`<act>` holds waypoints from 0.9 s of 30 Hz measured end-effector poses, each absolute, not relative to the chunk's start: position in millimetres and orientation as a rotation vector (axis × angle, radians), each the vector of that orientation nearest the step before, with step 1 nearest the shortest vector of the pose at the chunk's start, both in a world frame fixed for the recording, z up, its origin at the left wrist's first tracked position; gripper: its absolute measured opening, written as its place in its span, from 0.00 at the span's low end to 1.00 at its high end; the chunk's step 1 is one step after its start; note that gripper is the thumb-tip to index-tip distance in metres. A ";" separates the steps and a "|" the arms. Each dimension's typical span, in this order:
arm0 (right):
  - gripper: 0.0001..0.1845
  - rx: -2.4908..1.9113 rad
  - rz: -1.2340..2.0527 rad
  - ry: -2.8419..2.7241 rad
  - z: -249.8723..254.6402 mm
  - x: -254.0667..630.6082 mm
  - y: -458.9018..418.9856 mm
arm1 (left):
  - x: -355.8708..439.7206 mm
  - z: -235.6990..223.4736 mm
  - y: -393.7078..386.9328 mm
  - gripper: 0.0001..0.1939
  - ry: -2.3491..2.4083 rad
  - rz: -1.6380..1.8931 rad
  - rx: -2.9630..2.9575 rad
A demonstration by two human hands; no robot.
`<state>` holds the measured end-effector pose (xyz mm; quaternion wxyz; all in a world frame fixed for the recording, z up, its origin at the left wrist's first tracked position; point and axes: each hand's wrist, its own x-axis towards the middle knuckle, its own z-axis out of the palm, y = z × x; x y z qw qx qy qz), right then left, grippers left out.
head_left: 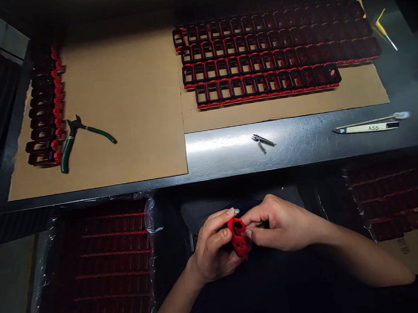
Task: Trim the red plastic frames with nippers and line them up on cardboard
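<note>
My left hand [213, 247] and my right hand [280, 223] meet in my lap below the table edge, both closed on one small red plastic part [239, 238] with window-like openings. The left fingers wrap its left side. The right thumb and forefinger pinch its upper right edge. Part of the piece is hidden by my fingers.
Rows of red-and-black parts [259, 57] lie on cardboard [362, 91] at the back right; a column of them [44, 110] at the left. Green-handled pliers [72, 140], tweezers [263, 141], a labelled tool [369, 127] lie on the table. Plastic-lined boxes of parts [112, 263] flank my lap.
</note>
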<state>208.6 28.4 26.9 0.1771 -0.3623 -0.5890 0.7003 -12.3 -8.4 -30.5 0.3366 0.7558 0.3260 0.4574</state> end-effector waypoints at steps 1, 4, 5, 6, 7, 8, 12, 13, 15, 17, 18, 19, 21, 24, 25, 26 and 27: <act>0.11 -1.030 1.989 -1.647 26.8 208.4 28.1 | -12.3 -30.3 -8.0 0.40 0.843 1.189 1.983; 0.08 -1.086 2.027 -1.577 26.1 205.2 26.5 | -12.0 -27.4 -4.7 0.37 0.823 1.177 2.034; 0.08 -1.113 2.029 -1.562 25.8 203.7 25.7 | -11.9 -26.1 -3.4 0.36 0.819 1.175 2.049; 0.08 -1.139 2.015 -1.559 25.4 202.3 24.9 | -11.6 -24.9 -2.3 0.35 0.817 1.175 2.063; 0.09 -1.159 1.987 -1.571 25.0 201.2 24.2 | -11.4 -23.9 -1.5 0.34 0.811 1.170 2.077; 0.10 -1.166 1.951 -1.596 24.8 200.6 23.8 | -11.2 -23.1 -1.1 0.34 0.806 1.162 2.089; 0.14 -1.105 1.872 -1.725 25.2 204.7 25.8 | -11.6 -22.9 -2.0 0.35 0.825 1.135 2.077; 0.14 -1.076 1.886 -1.748 25.4 207.0 27.0 | -12.1 -23.7 -2.6 0.36 0.831 1.134 2.060; 0.13 -1.015 1.961 -1.738 24.3 211.9 29.0 | -13.3 -26.3 -4.0 0.37 0.825 1.143 2.020; 0.14 -0.966 2.087 -1.600 20.3 215.7 29.1 | -13.5 -29.4 -5.6 0.38 0.805 1.166 1.961; 0.15 -0.959 2.151 -1.479 17.1 216.9 28.1 | -12.9 -30.8 -6.5 0.38 0.800 1.180 1.907; 0.16 -0.966 2.203 -1.343 13.1 217.5 26.3 | -11.4 -32.0 -7.5 0.37 0.801 1.193 1.827; 0.17 -1.003 2.268 -1.091 4.4 217.4 21.0 | -6.4 -33.6 -9.4 0.36 0.807 1.194 1.604; 0.20 -0.991 2.327 -0.912 -6.9 216.0 12.1 | 3.9 -36.1 -10.1 0.34 0.786 1.140 1.287; 0.21 -0.953 2.345 -0.903 -9.5 215.5 9.6 | 7.1 -37.4 -9.8 0.34 0.772 1.125 1.225; 0.23 -0.912 2.358 -0.905 -11.5 215.1 7.5 | 9.8 -38.9 -9.3 0.34 0.760 1.115 1.183; 0.24 -0.877 2.364 -0.911 -12.9 214.7 5.8 | 12.1 -40.5 -8.7 0.34 0.752 1.108 1.156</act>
